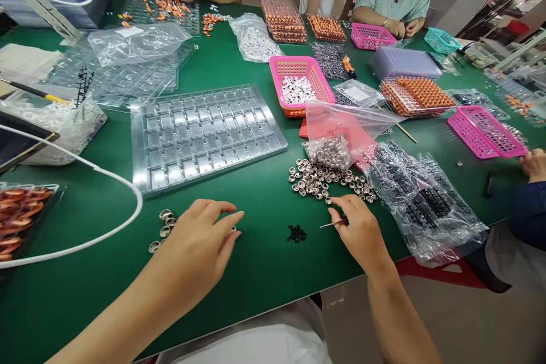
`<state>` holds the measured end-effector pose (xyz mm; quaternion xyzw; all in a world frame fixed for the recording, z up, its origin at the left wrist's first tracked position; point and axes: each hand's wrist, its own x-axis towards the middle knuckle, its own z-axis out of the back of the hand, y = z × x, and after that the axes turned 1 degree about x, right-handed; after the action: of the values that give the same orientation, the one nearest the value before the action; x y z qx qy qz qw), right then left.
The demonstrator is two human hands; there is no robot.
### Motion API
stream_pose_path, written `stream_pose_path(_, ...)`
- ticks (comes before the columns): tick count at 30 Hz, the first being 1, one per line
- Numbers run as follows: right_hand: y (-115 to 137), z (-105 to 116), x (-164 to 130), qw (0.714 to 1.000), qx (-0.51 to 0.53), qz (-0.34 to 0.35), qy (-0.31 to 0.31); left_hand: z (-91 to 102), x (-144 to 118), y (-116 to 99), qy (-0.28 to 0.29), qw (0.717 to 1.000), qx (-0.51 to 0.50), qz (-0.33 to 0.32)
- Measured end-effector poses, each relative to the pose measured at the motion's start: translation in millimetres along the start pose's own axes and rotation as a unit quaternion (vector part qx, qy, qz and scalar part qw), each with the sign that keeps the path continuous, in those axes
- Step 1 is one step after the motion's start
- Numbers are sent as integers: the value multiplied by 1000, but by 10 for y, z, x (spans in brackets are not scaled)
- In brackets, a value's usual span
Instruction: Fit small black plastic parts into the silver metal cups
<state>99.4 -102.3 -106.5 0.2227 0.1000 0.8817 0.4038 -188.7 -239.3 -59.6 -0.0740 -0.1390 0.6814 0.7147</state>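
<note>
My left hand (200, 239) is over the green table with thumb and fingers apart. A small metal piece shows between its thumb and forefinger tips; whether they touch it I cannot tell. Just left of that hand lie several metal rings (164, 231), partly hidden by it. My right hand (356, 227) grips a thin pointed tool (327, 224) with a dark handle, its tip pointing left. The fingertips of this hand reach a metal ring (328, 201) at the near edge of a loose pile of rings (309, 179). Between my hands sits a small heap of black parts (296, 233).
A clear compartment tray (209, 131) lies ahead. Beyond the rings are a bag of metal rings (330, 151) and a pink basket (277, 77) of white parts. Plastic bags of black parts (409, 193) lie right. A white cable (123, 182) loops at left. Co-workers sit around.
</note>
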Motion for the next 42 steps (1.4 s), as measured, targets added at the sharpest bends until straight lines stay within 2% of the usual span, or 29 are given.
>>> stream_pose_path(5, -20, -73, 109, 997, -59, 46, 0, -116, 211, -322, 55, 994, -84, -47)
stream_pose_path(8, 41, -73, 86, 996, -55, 68, -15, -198, 279, -405, 76, 986, -147, -29)
stream_pose_path(10, 151, -46, 25, 996, 6, 92, -20, -213, 303, -434, 94, 972, -216, 7)
stream_pose_path(12, 304, -10, -59, 989, 88, 118, -16, -201, 318, -459, 128, 941, -309, 56)
stream_pose_path(15, 523, 29, -178, 971, 191, 148, -3, -178, 332, -490, 188, 866, -452, 105)
stream_pose_path(18, 643, 14, -249, 954, 255, 156, 3, -203, 322, -490, 225, 798, -545, 126)
stream_pose_path(21, 680, -35, -277, 946, 287, 154, 0, -264, 285, -458, 245, 754, -589, 155)
stream_pose_path(24, 693, -61, -284, 937, 323, 134, -5, -312, 242, -419, 245, 731, -615, 166)
stream_pose_path(26, 697, -49, -290, 929, 360, 88, -11, -329, 222, -404, 236, 736, -613, 163)
stream_pose_path(31, 684, 11, -344, 891, 448, -53, -51, -348, 205, -409, 212, 777, -575, 146)
stream_pose_path(37, 661, -22, -435, 858, 498, -115, -60, -398, 191, -430, 169, 818, -536, 124)
stream_pose_path(42, 654, -43, -430, 816, 564, -116, -53, -470, 187, -430, 138, 841, -510, 116)
